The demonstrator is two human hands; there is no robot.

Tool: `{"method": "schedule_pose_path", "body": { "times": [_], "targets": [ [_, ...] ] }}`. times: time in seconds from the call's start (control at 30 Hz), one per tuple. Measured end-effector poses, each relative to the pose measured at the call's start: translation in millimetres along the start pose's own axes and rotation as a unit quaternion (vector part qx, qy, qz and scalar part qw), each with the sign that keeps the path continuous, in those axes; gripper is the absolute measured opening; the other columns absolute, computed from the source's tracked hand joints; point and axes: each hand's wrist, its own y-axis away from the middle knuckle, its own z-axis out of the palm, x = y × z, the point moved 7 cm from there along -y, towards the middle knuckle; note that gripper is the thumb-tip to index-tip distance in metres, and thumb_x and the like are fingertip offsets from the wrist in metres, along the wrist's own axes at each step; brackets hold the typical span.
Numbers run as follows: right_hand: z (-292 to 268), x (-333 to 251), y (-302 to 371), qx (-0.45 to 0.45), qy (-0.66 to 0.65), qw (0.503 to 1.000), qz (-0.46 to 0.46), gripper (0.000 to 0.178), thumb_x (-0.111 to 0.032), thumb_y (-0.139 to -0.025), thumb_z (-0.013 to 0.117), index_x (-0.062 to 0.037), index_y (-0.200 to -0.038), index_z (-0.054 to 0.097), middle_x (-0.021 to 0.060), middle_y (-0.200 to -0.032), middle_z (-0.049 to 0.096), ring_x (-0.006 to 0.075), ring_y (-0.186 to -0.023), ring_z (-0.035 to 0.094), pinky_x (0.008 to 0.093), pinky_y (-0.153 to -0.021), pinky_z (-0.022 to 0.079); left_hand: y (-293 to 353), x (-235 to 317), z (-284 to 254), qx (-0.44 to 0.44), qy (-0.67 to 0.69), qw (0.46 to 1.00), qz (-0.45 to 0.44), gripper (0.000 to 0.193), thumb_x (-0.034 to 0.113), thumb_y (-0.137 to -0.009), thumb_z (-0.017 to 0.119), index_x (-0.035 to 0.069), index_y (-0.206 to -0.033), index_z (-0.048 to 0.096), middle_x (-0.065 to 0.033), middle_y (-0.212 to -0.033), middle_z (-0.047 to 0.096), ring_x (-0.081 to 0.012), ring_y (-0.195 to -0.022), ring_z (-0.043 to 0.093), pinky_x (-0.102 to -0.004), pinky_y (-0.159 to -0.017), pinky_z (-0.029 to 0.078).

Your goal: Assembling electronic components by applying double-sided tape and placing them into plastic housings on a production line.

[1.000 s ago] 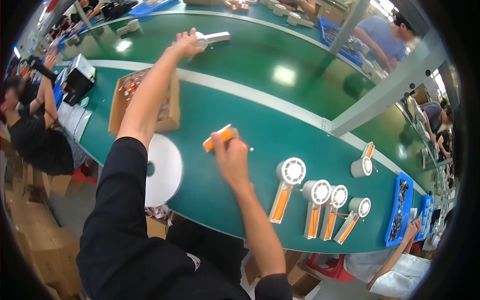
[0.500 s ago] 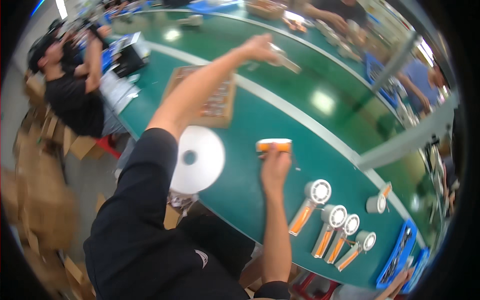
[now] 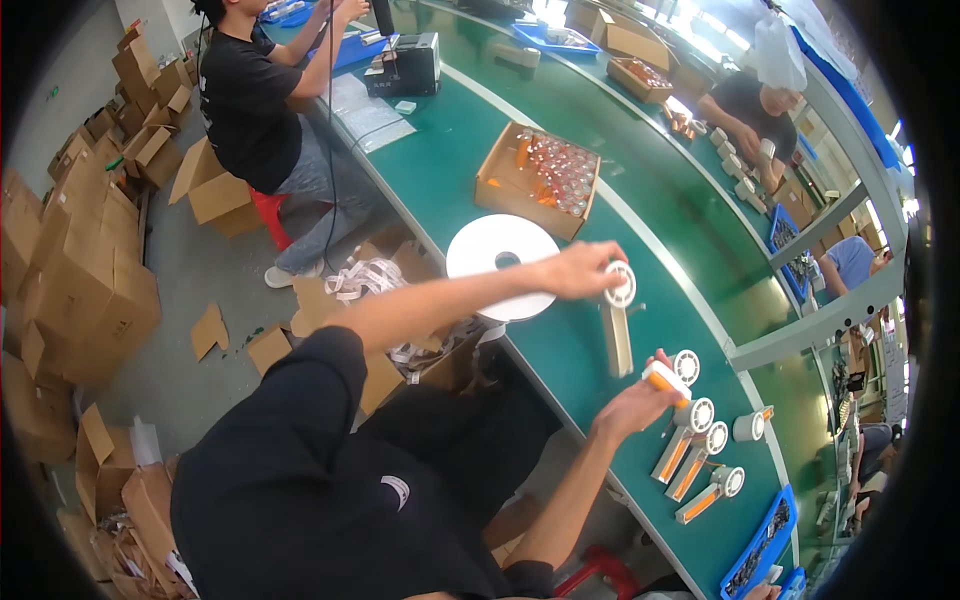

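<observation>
My left hand (image 3: 583, 270) is closed around the round head of a white handheld fan (image 3: 619, 340), whose handle hangs down above the green table. To its right, my right hand (image 3: 637, 408) grips a white-and-orange piece (image 3: 664, 379); its full shape is hidden by the fingers. Just beyond that piece shows the round head of another fan (image 3: 685, 366), its handle mostly covered by my hand. Several more white fans (image 3: 699, 416) with orange strips in their handles lie close by on the table.
A white disc-shaped reel (image 3: 485, 240) and a cardboard box of small clear and orange parts (image 3: 490, 190) stand to the left. One fan (image 3: 748, 427) sits apart near the pale strip. A blue tray (image 3: 765, 545) lies at the near right. People work left and across.
My left hand has come back from over the far green surface with the white fan. My right hand has moved right, toward the row of fans. The view has shifted.
</observation>
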Motion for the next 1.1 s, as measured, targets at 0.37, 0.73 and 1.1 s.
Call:
{"method": "schedule_pose_path", "body": {
  "times": [0.37,0.73,1.1],
  "targets": [
    [-34,-1,60,0.09,0.001,0.993,0.082,0.062,-0.059,-0.099,0.022,-0.0023,-0.112,0.045,0.0112,-0.101,0.055,0.0215,-0.099,0.053,0.0393,-0.097,0.04,79,12,84,0.002,-0.071,0.994,0.081,0.105,0.05,-0.072,0.077,0.008,-0.148,0.017,-0.0226,-0.137,0.033,-0.0385,-0.124,0.032,-0.0484,-0.105,0.027],
    [-52,-10,48,0.07,-0.001,0.997,0.015,0.041,-0.035,-0.1,0.049,-0.0009,-0.121,0.039,0.0128,-0.113,0.055,0.0188,-0.105,0.054,0.0343,-0.096,0.043,80,-8,81,0.197,-0.012,0.977,0.081,0.055,0.026,-0.082,0.071,0.005,-0.126,0.046,-0.0144,-0.12,0.053,-0.0321,-0.113,0.052,-0.0424,-0.098,0.035],
    [-88,-36,41,0.045,0.04,0.998,0.019,0.032,-0.021,-0.098,0.056,-0.0027,-0.122,0.046,0.0066,-0.11,0.057,0.014,-0.099,0.058,0.0278,-0.087,0.05,81,-10,78,0.179,0.028,0.981,0.072,0.037,0.02,-0.09,0.06,0.004,-0.121,0.048,-0.0133,-0.109,0.057,-0.0293,-0.104,0.055,-0.0391,-0.095,0.037]
  ]
}}
